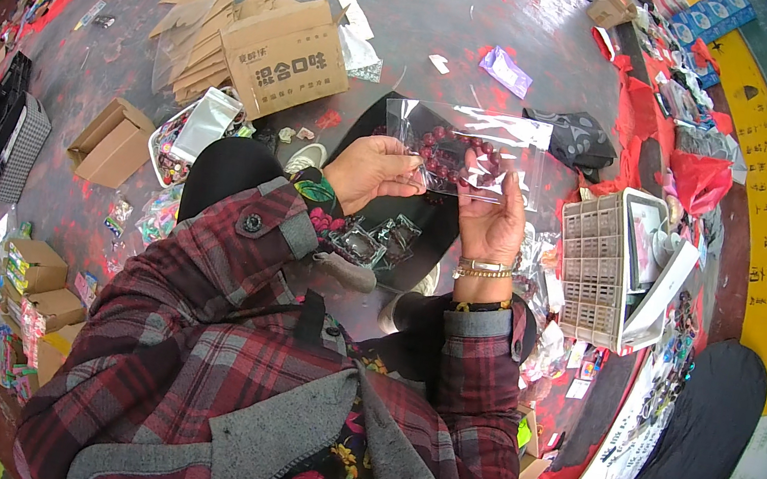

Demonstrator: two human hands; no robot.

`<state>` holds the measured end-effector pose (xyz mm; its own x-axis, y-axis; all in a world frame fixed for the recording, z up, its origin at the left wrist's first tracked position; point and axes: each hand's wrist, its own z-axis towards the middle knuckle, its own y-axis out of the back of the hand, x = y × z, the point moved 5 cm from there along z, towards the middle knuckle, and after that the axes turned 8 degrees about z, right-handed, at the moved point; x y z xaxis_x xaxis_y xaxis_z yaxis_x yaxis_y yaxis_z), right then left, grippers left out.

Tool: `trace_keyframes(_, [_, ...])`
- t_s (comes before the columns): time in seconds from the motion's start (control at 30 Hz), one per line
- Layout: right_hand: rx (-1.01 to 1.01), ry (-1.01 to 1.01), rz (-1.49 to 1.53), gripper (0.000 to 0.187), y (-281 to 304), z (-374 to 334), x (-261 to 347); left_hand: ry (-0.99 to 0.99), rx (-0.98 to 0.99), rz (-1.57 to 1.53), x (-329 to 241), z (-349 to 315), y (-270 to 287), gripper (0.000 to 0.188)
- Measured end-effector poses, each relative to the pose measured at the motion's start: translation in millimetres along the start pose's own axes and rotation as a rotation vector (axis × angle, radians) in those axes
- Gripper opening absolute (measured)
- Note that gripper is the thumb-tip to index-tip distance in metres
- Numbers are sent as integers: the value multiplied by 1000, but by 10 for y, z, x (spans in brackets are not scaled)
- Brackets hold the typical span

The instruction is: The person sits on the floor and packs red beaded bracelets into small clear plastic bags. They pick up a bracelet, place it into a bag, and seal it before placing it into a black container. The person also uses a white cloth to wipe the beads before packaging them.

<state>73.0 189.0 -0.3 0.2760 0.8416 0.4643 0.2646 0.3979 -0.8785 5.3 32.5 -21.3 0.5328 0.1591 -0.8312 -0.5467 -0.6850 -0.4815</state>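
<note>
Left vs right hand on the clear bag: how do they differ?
The left hand shows mostly its back; the right hand shows its palm. The left hand has a floral cuff at its wrist; the right hand has a gold-coloured bracelet. Both hold the clear bag.

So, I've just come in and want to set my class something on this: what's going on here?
A person is handling a clear plastic bag, with a strand of dark red beads showing through it. The left hand pinches its lower left side; the right hand is at its lower right. Whether the beads are inside is hard to tell. A cardboard box stands ahead to the left, and a plastic crate to the right.
</note>
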Motion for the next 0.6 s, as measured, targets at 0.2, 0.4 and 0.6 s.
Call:
trace_keyframes(0.2, [-105,-69,-205,22,117,26,-36,22,15,-24,43,-4,43,13])
trace_keyframes(0.4, [-120,-90,-320,18,136,49,54,74,118,12,17,-69,-24,21])
trace_keyframes(0.6, [101,-146,-514,16,-15,-7,425,137,271,256,-127,-126,-80,48])
